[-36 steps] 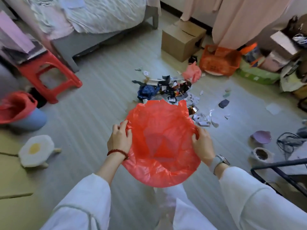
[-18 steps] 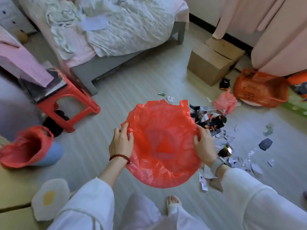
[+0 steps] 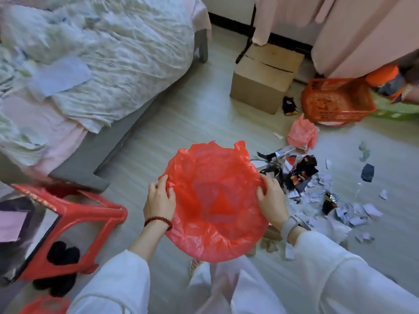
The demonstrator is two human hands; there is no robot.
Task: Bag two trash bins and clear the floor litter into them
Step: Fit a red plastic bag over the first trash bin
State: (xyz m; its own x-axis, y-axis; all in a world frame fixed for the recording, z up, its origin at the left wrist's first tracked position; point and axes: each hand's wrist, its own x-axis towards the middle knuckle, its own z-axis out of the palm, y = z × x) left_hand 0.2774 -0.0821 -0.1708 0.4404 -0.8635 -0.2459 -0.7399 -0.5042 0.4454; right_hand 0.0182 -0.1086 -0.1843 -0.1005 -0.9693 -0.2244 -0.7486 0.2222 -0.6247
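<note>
A red plastic bag [image 3: 215,200] is spread round and open in front of me at waist height, over a bin whose body I cannot see. My left hand [image 3: 159,200] grips the bag's left rim and my right hand [image 3: 271,201] grips its right rim. Floor litter [image 3: 317,191] lies just to the right: torn white paper, black wrappers and a crumpled pink bag [image 3: 301,133]. At the bottom left edge a red patch [image 3: 45,305] shows, likely the other bagged bin.
A red plastic stool [image 3: 74,214] with black slippers under it stands close on the left. The bed [image 3: 90,53] fills the upper left. A cardboard box [image 3: 263,78] and an orange basket [image 3: 335,100] sit at the back right under pink curtains.
I have stepped and turned leftward; the stool and bed have grown nearer and the blue bin with its red liner has slipped to the bottom left edge. Both hands keep their grip on the bag.
</note>
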